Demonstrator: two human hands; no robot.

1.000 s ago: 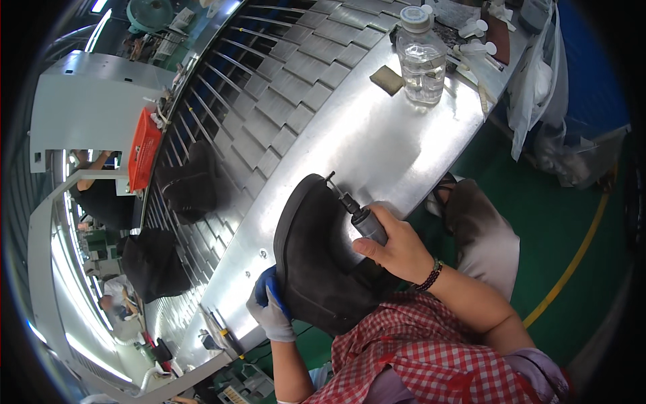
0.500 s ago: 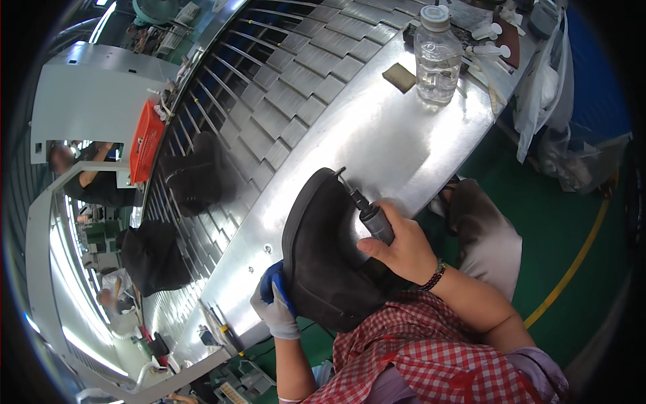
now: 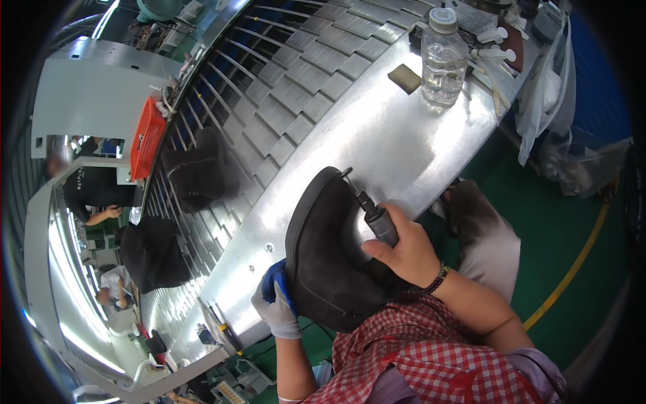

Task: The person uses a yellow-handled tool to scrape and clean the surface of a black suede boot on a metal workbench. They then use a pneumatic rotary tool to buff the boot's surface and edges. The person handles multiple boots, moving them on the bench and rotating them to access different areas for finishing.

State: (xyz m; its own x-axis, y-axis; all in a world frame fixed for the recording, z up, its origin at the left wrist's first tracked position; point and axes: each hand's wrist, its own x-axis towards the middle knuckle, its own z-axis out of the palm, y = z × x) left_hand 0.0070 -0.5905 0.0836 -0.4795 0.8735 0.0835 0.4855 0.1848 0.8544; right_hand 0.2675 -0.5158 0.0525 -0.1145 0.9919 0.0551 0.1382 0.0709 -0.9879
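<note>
A black ankle boot (image 3: 324, 259) rests on its side against my checked apron, toe pointing up and away from me over the metal table. My left hand (image 3: 276, 306), in a white glove with blue coating, grips the heel end by the sole. In my bare right hand (image 3: 412, 250) is a dark grey handheld tool (image 3: 381, 225) with a thin bent metal tip. That tip is at the boot's toe, close to the sole edge; whether it touches is too fine to tell. My right fingers wrap round the tool's body, partly hidden behind it.
Slatted metal conveyor (image 3: 286, 101) runs beyond the table (image 3: 377, 148), carrying two dark boots (image 3: 198, 172). A clear bottle (image 3: 444, 64), a tan sanding block (image 3: 404, 79) and syringes (image 3: 494, 54) sit at the far right. An orange basket (image 3: 147, 138) and another person (image 3: 97, 185) are across the conveyor.
The tool and my right hand have shifted slightly right. The boot and my left hand stay nearly in place. Across the conveyor, the other person's arm has come down.
</note>
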